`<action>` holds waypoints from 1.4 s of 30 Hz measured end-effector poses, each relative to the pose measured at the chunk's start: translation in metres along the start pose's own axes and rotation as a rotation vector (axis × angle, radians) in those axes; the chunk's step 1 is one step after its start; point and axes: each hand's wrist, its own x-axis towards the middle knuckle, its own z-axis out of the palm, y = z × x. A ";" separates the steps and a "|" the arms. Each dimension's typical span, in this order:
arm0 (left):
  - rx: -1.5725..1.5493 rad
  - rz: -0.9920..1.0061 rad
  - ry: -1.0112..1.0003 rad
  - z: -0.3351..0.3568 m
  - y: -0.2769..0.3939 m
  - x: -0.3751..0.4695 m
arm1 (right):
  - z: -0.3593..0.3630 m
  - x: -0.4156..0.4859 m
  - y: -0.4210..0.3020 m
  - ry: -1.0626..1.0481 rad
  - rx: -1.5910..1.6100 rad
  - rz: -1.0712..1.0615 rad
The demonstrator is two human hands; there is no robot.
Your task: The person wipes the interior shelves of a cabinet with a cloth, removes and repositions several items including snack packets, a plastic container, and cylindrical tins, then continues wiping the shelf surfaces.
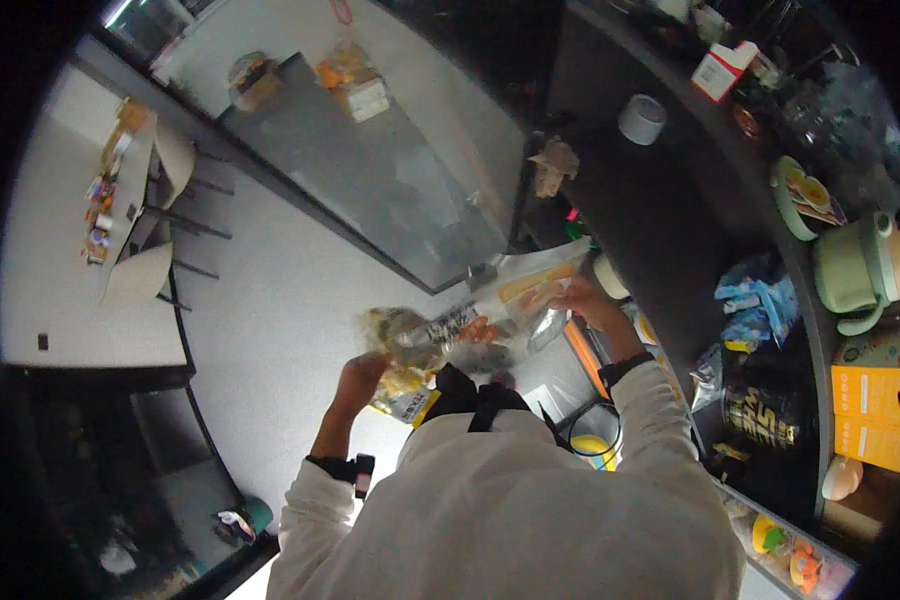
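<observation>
My left hand (361,381) is closed on a crumpled yellow and clear plastic package (399,375), which hangs in front of me at the lower middle of the view. My right hand (586,301) grips the far end of a large transparent plastic bag (487,322) with dark and orange print. The two packages meet or overlap between my hands; where one ends I cannot tell. Behind and below the bag, an orange-edged drawer or box (586,358) shows in part beside my right wrist.
On the right, a dark shelf (664,202) holds a grey cup (642,119), a blue plastic packet (757,300) and a black tub (765,412). A green kettle (847,262) and orange boxes (872,409) stand beyond. At left are a table and chairs (146,270).
</observation>
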 end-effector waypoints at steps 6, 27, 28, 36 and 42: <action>0.103 -0.049 0.015 -0.003 -0.022 0.008 | -0.012 -0.043 0.012 0.341 -0.207 -0.025; 0.056 0.121 0.051 -0.020 -0.037 0.022 | -0.241 -0.081 -0.032 1.458 -0.570 -0.625; 0.094 0.113 0.061 -0.023 -0.039 0.018 | -0.256 -0.075 -0.037 1.526 -0.666 -0.568; 0.176 0.052 0.081 -0.039 -0.039 -0.014 | -0.332 -0.032 -0.045 1.613 -1.051 -0.128; -0.033 -0.219 0.083 -0.039 -0.030 -0.019 | -0.356 -0.037 -0.031 1.513 -1.268 0.086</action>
